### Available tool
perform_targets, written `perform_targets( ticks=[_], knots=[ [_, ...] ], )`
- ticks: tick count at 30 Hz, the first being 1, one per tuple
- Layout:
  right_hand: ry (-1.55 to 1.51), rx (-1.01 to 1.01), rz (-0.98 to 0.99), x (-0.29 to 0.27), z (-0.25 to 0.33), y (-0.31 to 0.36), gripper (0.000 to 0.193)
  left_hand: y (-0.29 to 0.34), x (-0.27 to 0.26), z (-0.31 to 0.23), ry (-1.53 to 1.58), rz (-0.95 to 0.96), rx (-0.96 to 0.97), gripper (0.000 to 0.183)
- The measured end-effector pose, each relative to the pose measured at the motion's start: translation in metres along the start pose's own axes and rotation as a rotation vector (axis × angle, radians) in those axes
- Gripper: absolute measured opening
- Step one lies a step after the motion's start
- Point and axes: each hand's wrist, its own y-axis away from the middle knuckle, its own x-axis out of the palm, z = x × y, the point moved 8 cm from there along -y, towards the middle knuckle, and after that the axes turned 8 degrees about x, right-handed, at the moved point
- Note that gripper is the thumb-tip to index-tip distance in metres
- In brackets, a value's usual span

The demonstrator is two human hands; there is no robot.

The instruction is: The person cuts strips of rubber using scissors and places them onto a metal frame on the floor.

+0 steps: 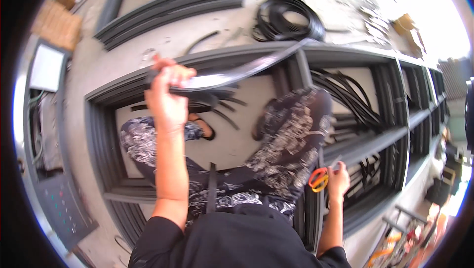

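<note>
My left hand (168,87), raised over the far left part of the dark grey frame (227,53), is closed around one end of a long, shiny black flexible strip (237,73). From the fist the strip sags and curves right, up to the frame's far rail. On the right, my right hand (338,181) is closed on scissors (319,179) with orange and yellow handles. Those handles stick out on its left side, above a grey rail. How the fingers sit on the scissors is partly hidden.
My legs (291,129) are inside a frame opening. Loose black strips (353,97) lie in the openings to the right. Beyond the frame are a black coil (289,18) and another grey frame (173,8). A grey machine cabinet (49,120) stands left; tools (400,238) lie lower right.
</note>
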Motion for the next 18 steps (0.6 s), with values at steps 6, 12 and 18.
perform_targets(
  ticks=[6, 12, 18],
  knots=[
    [-0.483, -0.768, -0.304, -0.131, 0.256, 0.064, 0.056, -0.018, 0.039, -0.046, 0.021, 0.124, 0.092, 0.014],
    [-0.956, -1.33, -0.442, -0.202, 0.422, 0.201, 0.101, -0.033, 0.112, -0.138, 0.035, 0.271, 0.24, 0.012],
    [-1.242, -1.319, -0.819, -0.216, 0.451, 0.223, 0.065, -0.052, 0.128, -0.242, 0.096, 0.38, 0.32, 0.014]
  ],
)
